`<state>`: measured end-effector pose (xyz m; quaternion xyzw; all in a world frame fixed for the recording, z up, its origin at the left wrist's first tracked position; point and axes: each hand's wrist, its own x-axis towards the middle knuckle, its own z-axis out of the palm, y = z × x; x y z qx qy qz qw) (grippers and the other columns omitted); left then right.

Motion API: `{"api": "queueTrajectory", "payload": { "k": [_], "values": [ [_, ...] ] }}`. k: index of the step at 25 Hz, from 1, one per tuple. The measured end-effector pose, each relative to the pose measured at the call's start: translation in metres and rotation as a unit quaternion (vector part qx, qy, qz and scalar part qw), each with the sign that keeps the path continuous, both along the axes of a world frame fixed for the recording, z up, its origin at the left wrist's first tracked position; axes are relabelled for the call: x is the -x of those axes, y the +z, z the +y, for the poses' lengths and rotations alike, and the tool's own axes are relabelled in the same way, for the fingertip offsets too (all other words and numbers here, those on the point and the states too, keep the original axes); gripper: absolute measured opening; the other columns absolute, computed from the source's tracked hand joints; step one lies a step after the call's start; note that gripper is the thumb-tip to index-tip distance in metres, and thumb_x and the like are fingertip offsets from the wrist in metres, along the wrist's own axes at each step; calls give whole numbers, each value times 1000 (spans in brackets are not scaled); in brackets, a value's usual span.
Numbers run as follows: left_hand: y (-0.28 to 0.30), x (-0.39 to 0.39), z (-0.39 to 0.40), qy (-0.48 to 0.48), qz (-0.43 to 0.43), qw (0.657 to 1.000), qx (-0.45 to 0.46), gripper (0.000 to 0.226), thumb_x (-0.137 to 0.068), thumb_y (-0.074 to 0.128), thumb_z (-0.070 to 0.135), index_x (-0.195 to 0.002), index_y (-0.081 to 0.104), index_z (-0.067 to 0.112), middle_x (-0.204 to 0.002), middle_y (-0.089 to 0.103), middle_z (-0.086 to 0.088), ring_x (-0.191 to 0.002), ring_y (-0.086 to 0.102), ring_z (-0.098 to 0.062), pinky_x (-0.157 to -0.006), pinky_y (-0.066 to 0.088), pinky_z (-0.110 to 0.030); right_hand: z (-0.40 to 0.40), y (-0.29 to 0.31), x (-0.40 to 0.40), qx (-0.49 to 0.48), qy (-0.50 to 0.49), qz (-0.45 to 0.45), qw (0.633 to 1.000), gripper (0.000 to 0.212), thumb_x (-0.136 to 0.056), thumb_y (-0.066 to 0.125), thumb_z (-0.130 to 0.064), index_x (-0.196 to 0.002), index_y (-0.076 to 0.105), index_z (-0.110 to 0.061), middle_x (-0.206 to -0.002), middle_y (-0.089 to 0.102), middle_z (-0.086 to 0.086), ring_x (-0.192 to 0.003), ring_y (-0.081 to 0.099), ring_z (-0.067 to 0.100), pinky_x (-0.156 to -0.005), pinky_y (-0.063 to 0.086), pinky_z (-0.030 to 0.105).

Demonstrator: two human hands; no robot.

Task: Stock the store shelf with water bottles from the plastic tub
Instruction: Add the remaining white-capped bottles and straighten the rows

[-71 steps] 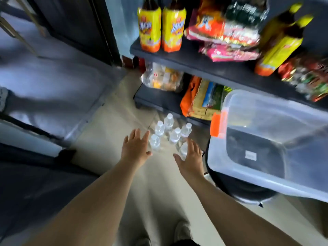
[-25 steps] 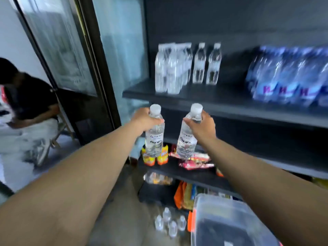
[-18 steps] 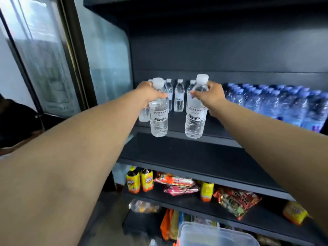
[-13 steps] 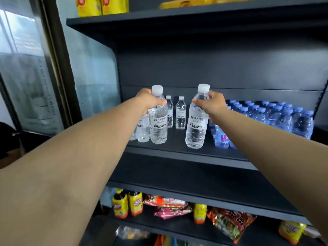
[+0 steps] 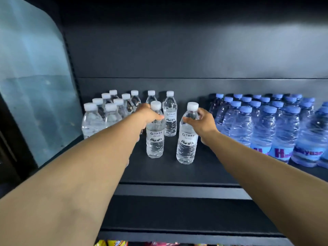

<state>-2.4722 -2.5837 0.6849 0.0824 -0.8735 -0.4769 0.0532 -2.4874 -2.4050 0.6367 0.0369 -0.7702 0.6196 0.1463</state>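
Observation:
My left hand (image 5: 148,114) grips the neck of a clear, white-capped water bottle (image 5: 155,139) that stands upright on the dark shelf (image 5: 177,172). My right hand (image 5: 204,122) holds the shoulder of a second such bottle (image 5: 187,141), also upright on the shelf, a little nearer the front edge. Behind and to the left stand several more white-capped bottles (image 5: 108,112) in rows; one lone bottle (image 5: 170,114) stands just behind the two I hold. The plastic tub is out of view.
Several blue-capped bottles (image 5: 266,125) with blue labels fill the shelf's right side, close to my right hand. A glass side panel (image 5: 35,86) bounds the shelf on the left. Bare shelf lies in front of the two held bottles. Snack packets (image 5: 111,243) peek at the bottom edge.
Both hands picked bottles up from the floor, raised them to the shelf and moved them in over it; the two bottles now stand on the shelf surface.

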Motion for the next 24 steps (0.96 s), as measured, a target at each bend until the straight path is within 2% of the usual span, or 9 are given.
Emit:
{"api": "queueTrajectory", "payload": {
  "k": [3,5,8,13,16,18,21,24],
  "values": [
    [-1,42,-9,7,9,999,39,60,-77,75,11,-130,48,5,-129,56,-10,-118,53,-26,-89,38,-25,-17,0,40,-1,24,-17,1000,22,-76,74,-9,-92,60,-15,-99,69,9,-91,65,25,-85,54,43],
    [-1,67,-14,5,0,998,68,62,-77,75,11,-131,46,4,-130,55,-11,-118,54,-28,-94,41,-27,-29,-2,61,-1,14,-20,1000,28,-78,74,-9,-100,57,-14,-103,66,6,-98,63,26,-89,52,43],
    [5,94,-22,-4,-32,997,74,68,-79,73,11,-137,39,3,-136,49,-14,-124,49,-30,-102,39,-38,-44,-3,88,3,14,-21,1000,30,-79,74,-11,-101,56,-17,-104,66,3,-100,63,25,-92,51,46],
    [9,118,-40,-6,-70,995,67,48,-87,64,13,-129,44,-1,-137,48,-18,-124,48,-31,-102,40,-42,-55,-5,115,9,14,-28,999,28,-81,71,-10,-104,57,-16,-103,67,5,-97,65,25,-92,52,45],
    [8,120,-42,-10,-71,996,51,26,-89,62,12,-110,51,1,-133,52,-16,-111,52,-26,-100,40,-42,-60,-5,123,-3,14,-28,1000,27,-81,70,-12,-104,57,-18,-105,66,6,-97,65,25,-91,53,45],
    [8,122,-42,-12,-67,997,38,34,-89,61,10,-119,48,0,-129,54,-15,-110,53,-24,-98,40,-41,-62,-6,127,-15,14,-28,999,26,-78,71,-17,-100,58,-24,-110,63,10,-96,65,27,-89,53,47],
    [6,126,-44,-29,-68,997,2,39,-88,61,6,-124,46,3,-114,60,-9,-92,55,-19,-81,42,-32,-61,-8,131,-15,20,-29,999,26,-78,72,-18,-99,58,-23,-110,64,10,-95,65,27,-88,54,49],
    [5,126,-47,-32,-66,997,-12,41,-85,65,7,-122,49,7,-123,59,-9,-107,56,-22,-90,43,-36,-62,-8,134,-11,29,-25,999,26,-79,72,-15,-102,59,-20,-106,67,9,-96,66,26,-88,54,49]
  ]
}}
